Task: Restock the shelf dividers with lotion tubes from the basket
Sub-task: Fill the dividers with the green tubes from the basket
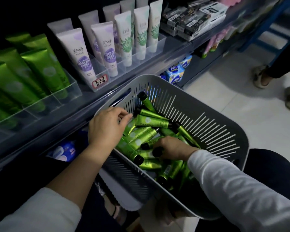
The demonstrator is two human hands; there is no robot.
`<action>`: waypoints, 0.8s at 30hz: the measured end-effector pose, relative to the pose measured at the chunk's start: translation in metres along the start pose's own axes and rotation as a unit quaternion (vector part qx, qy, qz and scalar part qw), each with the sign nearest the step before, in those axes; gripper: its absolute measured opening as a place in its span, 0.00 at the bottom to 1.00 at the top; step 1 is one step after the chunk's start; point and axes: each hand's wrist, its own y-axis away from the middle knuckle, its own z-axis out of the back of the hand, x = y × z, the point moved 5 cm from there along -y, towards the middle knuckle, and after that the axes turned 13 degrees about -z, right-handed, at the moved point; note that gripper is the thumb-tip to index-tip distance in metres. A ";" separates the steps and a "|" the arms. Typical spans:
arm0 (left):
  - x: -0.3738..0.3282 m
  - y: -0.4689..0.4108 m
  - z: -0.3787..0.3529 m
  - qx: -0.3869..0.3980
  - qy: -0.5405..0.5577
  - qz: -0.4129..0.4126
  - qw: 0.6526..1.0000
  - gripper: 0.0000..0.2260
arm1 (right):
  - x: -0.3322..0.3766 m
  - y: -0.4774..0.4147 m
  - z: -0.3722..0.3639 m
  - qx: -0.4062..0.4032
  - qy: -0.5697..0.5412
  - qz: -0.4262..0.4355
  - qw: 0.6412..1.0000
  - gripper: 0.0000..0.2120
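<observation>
Green lotion tubes (151, 131) are all in the grey basket (182, 104), near-right of the shelf, piled criss-cross with caps pointing every way.

L hand (107, 126): fingers curled, thumb + index closed on the flat crimp end of the top tube (152, 122).
R hand (172, 148): curled down over the pile, wrapped on tube(s) by the black caps. Can't tell how many.

Risks, imo:
- Foil skin looks slick and a crimp pinch is a weak hold, so the tube could slip out on the lift.
- The pile is interlocked, so pulling one may drag its neighbours over the rim.
- Can't see what supports the basket. Both hands are inside it, so a tug could tip it.
- Clear shelf dividers (74, 91), far-left: the shelf's green tubes (40, 67) lean in rows, so a clumsy insert could domino them.
- Purple-label tubes (84, 59) are in the next lane, so a misfile is possible.
</observation>
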 end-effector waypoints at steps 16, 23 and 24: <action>-0.003 -0.001 0.005 0.042 0.029 -0.006 0.999 0.24 | -0.016 0.012 0.042 0.007 -0.865 -0.147 0.480 0.08; -0.003 0.000 0.007 0.060 0.063 0.003 0.996 0.31 | 0.010 0.013 0.034 0.076 -0.912 -0.191 0.355 0.12; -0.003 0.000 0.007 0.067 0.048 0.005 0.997 0.30 | 0.015 0.013 0.035 0.089 -0.911 -0.184 0.358 0.12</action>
